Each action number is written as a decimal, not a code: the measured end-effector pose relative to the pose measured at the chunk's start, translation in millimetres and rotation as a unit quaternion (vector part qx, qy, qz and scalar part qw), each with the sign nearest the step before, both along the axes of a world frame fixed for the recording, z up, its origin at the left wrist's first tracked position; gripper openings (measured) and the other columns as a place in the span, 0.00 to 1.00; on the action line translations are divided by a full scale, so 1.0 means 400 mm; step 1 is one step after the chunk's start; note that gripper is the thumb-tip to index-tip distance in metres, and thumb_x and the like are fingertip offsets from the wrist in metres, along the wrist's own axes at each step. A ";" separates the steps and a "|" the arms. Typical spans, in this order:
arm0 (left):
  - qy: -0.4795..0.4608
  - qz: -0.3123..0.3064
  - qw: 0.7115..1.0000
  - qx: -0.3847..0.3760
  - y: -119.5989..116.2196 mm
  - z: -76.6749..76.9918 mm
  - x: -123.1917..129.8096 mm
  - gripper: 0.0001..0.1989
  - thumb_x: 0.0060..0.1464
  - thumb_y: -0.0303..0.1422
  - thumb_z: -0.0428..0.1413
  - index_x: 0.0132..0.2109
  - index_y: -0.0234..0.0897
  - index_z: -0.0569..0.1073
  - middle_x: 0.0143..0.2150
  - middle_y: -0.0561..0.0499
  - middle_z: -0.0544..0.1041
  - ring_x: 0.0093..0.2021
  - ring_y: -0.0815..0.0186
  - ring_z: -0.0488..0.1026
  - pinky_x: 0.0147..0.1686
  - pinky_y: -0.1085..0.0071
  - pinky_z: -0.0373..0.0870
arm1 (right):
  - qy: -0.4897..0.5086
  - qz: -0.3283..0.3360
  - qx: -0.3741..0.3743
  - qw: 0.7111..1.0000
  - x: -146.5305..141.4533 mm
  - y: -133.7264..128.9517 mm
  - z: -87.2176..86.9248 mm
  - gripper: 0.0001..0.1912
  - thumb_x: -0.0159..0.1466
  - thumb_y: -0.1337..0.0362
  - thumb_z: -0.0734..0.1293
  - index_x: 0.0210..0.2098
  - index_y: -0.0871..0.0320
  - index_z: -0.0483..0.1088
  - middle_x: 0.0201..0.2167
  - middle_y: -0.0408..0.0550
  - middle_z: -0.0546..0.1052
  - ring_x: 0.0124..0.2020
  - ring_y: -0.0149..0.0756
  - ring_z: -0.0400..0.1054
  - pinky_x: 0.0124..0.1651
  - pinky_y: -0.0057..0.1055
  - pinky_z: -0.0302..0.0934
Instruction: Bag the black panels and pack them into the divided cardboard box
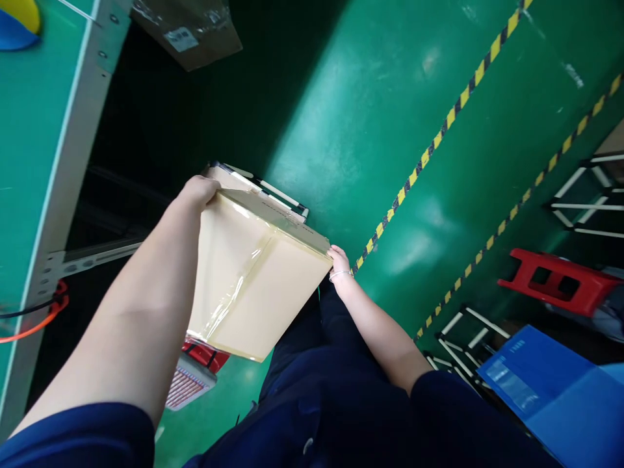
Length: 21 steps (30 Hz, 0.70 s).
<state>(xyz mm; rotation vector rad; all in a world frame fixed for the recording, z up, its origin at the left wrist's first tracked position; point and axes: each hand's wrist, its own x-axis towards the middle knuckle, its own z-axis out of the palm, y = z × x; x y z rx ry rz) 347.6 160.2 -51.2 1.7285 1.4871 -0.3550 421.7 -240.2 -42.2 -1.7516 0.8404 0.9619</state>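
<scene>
A cardboard box, sealed with clear tape along its middle and edges, is held tilted in front of my body. My left hand grips its far left corner, the fingers mostly hidden behind the edge. At the far right corner, my right hand has its fingers closed over the edge, with a thin bracelet at the wrist. Just beyond the box is a low rack of white tubes with black joints, partly covered by it.
A workbench with a metal frame stands at left, an orange cable by its leg. Another carton sits at the top. Yellow-black tape lines cross the green floor. A red stool and blue bin are at right.
</scene>
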 end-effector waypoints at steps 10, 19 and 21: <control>0.019 0.069 0.979 0.192 -0.284 0.196 -0.278 0.28 0.63 0.31 0.42 0.66 0.19 0.56 0.70 0.29 0.57 0.71 0.54 0.52 0.71 0.57 0.46 | -0.051 0.150 0.042 0.986 0.173 0.064 0.027 0.12 0.62 0.54 0.66 0.37 0.55 0.74 0.37 0.47 0.81 0.40 0.37 0.75 0.48 0.41 0.70; 0.061 0.073 0.973 0.209 -0.476 0.117 -0.427 0.34 0.62 0.38 0.45 0.71 0.30 0.54 0.74 0.35 0.51 0.74 0.46 0.44 0.70 0.43 0.39 | -0.078 0.528 0.371 0.760 0.060 0.699 -0.055 0.27 0.67 0.46 0.64 0.56 0.56 0.74 0.61 0.44 0.72 0.68 0.37 0.58 0.72 0.36 0.45; 0.060 0.071 0.973 0.211 -0.467 0.109 -0.431 0.34 0.62 0.38 0.45 0.71 0.30 0.54 0.74 0.36 0.51 0.74 0.47 0.45 0.70 0.44 0.39 | -0.052 0.540 0.303 0.784 0.055 0.730 -0.079 0.30 0.64 0.41 0.66 0.50 0.60 0.77 0.55 0.50 0.77 0.65 0.45 0.63 0.71 0.43 0.49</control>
